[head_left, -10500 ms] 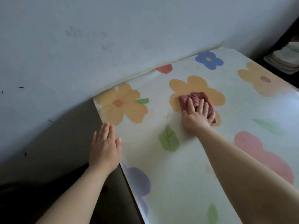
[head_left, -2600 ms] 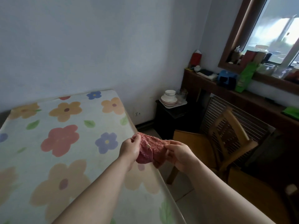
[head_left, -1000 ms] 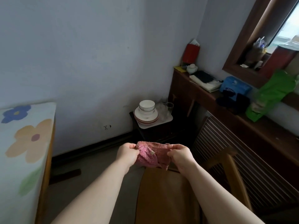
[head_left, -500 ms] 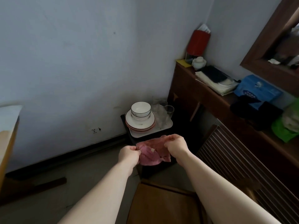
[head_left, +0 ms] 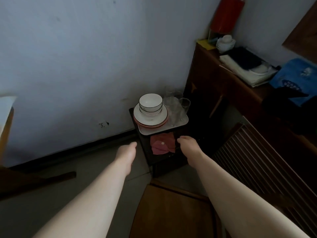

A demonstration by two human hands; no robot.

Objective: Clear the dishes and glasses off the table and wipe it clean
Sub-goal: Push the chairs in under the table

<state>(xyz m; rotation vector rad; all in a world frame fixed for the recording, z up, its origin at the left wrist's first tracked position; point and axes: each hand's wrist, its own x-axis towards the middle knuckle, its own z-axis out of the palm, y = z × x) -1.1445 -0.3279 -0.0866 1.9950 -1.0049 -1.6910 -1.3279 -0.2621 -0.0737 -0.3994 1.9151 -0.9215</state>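
The pink cloth (head_left: pixel 162 143) lies crumpled on the front part of a small dark side table (head_left: pixel 165 161), just in front of a white tray (head_left: pixel 182 121). On the tray stand stacked white bowls (head_left: pixel 150 102) on a pile of plates (head_left: pixel 151 119), with several clear glasses (head_left: pixel 176 107) to their right. My left hand (head_left: pixel 127 152) hangs left of the cloth and my right hand (head_left: pixel 187 145) hangs right of it. Neither hand touches the cloth, and both hold nothing, fingers loosely bent downward.
A corner of the flowered dining table (head_left: pixel 6 110) shows at the far left. A wooden chair seat (head_left: pixel 171 212) is right below me. A dark sideboard (head_left: pixel 223 86) with papers and a blue box runs along the right, with a slatted grille (head_left: pixel 257 160) beneath.
Both hands held the pink cloth between them half a second ago. Now they have let go, the cloth lies on the side table, and the hands have drawn apart.
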